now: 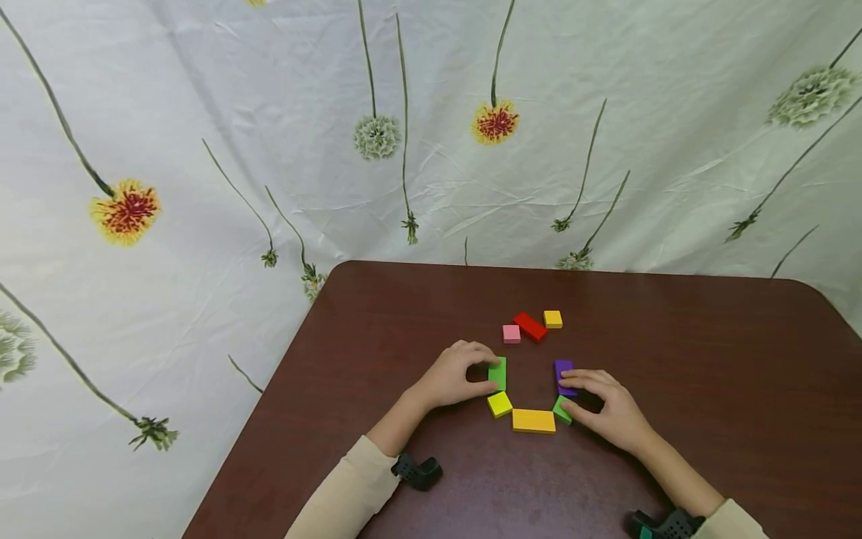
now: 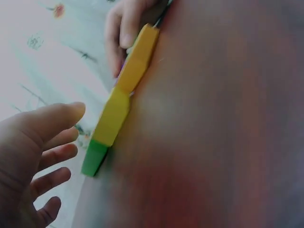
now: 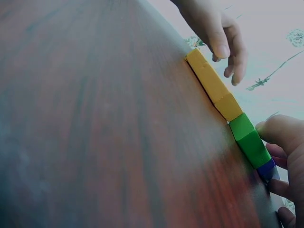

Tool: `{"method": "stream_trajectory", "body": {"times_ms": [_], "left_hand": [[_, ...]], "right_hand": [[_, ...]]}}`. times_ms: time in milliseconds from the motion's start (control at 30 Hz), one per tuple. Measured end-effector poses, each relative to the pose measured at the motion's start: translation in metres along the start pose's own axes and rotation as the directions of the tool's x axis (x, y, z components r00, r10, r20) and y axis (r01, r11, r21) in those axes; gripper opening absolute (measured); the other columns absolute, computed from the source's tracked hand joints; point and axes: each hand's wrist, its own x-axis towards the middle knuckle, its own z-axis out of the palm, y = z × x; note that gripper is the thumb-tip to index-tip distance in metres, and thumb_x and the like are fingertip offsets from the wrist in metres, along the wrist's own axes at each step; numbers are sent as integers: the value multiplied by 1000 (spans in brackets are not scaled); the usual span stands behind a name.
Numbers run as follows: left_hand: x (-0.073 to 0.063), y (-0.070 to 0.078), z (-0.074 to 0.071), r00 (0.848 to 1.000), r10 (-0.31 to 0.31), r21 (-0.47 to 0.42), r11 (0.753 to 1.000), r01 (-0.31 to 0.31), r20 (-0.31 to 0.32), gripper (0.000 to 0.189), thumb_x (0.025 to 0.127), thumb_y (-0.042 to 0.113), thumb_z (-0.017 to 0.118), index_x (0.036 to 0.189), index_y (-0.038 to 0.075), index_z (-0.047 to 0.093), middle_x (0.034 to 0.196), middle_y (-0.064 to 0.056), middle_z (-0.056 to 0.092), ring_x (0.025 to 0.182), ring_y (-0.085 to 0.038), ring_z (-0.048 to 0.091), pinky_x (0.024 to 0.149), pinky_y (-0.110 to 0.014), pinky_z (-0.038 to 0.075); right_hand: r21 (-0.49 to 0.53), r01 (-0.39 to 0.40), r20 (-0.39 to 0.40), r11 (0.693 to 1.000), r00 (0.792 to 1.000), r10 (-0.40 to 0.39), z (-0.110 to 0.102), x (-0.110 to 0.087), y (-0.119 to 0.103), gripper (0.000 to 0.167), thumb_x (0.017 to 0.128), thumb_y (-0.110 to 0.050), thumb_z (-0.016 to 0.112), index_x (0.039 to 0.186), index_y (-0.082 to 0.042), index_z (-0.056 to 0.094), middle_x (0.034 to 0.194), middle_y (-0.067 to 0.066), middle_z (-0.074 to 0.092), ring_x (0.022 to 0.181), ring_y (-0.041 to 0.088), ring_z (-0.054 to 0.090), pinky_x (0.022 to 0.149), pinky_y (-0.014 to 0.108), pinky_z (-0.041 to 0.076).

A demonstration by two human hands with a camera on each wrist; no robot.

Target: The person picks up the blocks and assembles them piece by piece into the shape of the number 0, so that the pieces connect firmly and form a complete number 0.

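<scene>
My left hand point(image 1: 456, 378) stands at the left side of a long green block point(image 1: 498, 374), thumb and fingers spread; contact is unclear. Below that block a tilted yellow block point(image 1: 500, 404) leads to a flat orange-yellow block point(image 1: 534, 421). At the right end sits a small tilted green block point(image 1: 560, 409), with a purple block point(image 1: 563, 367) above it. My right hand point(image 1: 614, 413) has its thumb at the small green block and its fingertips over the purple one, partly covering it. In the right wrist view, the small green block point(image 3: 249, 141) lies between the orange-yellow and purple blocks.
Farther back on the brown table point(image 1: 707, 359) are a pink block point(image 1: 511, 334), a slanted red block point(image 1: 530, 327) and a small yellow block point(image 1: 553, 320). Beyond the table's rounded far edge hangs a pale flowered cloth point(image 1: 289, 112).
</scene>
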Motion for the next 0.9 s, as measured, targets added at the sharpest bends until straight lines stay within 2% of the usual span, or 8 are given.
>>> {"method": "stream_trajectory", "body": {"times_ms": [200, 367, 600, 667, 767, 900], "left_hand": [[-12, 11, 8, 997, 73, 59, 996, -70, -38, 29, 88, 33, 73, 112, 18, 73, 116, 2, 65, 106, -17, 53, 90, -37, 42], [-13, 12, 11, 997, 72, 83, 994, -69, -33, 27, 88, 33, 73, 111, 19, 73, 115, 4, 65, 106, -15, 52, 89, -35, 42], [-16, 12, 11, 998, 56, 71, 996, -54, -28, 28, 87, 33, 73, 111, 19, 72, 116, 4, 64, 106, -15, 53, 89, -35, 42], [-16, 12, 11, 998, 57, 67, 996, -55, -29, 28, 87, 33, 73, 111, 19, 72, 116, 4, 64, 106, -15, 53, 89, -36, 42], [-16, 12, 12, 998, 59, 64, 996, -57, -32, 28, 87, 33, 73, 111, 19, 72, 116, 4, 64, 106, -15, 53, 89, -35, 42], [-15, 12, 13, 997, 66, 61, 996, -63, -35, 29, 87, 33, 74, 111, 18, 72, 116, 4, 64, 106, -15, 53, 88, -35, 42]], "right_hand": [[2, -3, 4, 1000, 1000, 3, 0, 1, -1, 35, 75, -11, 83, 109, -12, 74, 117, 3, 67, 106, 21, 58, 92, 17, 39], [9, -4, -3, 1000, 1000, 4, 0, 1, -2, 36, 75, -10, 83, 109, -12, 74, 117, 2, 67, 106, 21, 57, 92, 16, 39], [30, 7, -12, 1000, 1000, -7, 0, 4, -1, 34, 76, -7, 81, 109, -10, 74, 121, 5, 65, 110, 18, 54, 93, 16, 37], [38, 10, -14, 999, 1000, -9, -2, 11, -1, 33, 77, -5, 80, 109, -9, 74, 122, 7, 64, 111, 20, 54, 93, 21, 39], [8, -12, -13, 1000, 1000, 12, -8, 32, 4, 31, 80, -5, 77, 111, -6, 72, 120, 10, 65, 109, 24, 54, 91, 37, 45], [-37, -118, 23, 992, 993, 119, -15, 67, 15, 31, 85, -11, 73, 114, -1, 69, 118, 16, 64, 107, 32, 54, 89, 56, 43]]}}
